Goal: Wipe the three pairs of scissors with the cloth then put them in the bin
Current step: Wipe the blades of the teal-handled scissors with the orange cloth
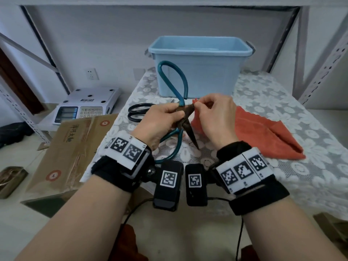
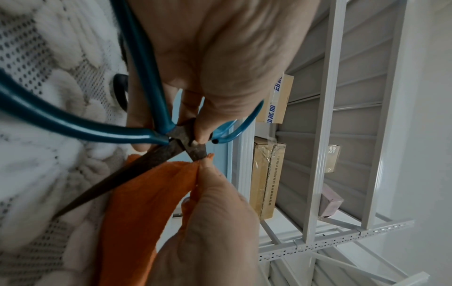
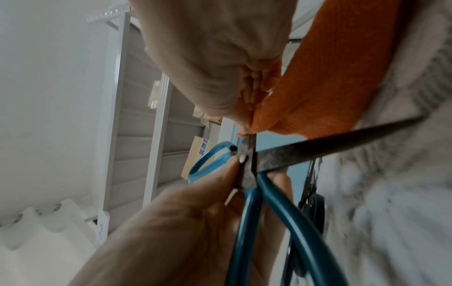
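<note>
My left hand (image 1: 169,113) grips the teal-handled scissors (image 1: 183,117) at the pivot. Their dark blades are spread apart, one pointing down towards me. My right hand (image 1: 203,106) pinches a corner of the orange cloth (image 1: 263,134) around the upper blade, close to the pivot. The left wrist view shows that pinch on the blade (image 2: 198,154), with the cloth (image 2: 146,203) hanging below. A black-handled pair of scissors (image 1: 138,112) lies on the table behind my left hand. The light blue bin (image 1: 199,72) stands behind them. No third pair is in view.
A lace tablecloth (image 1: 282,185) covers the table. A white electronic scale (image 1: 88,106) and a flattened cardboard box (image 1: 75,147) lie to the left, below table level. Metal shelf uprights (image 1: 323,68) stand at the right, and boxes (image 2: 266,180) sit on shelves.
</note>
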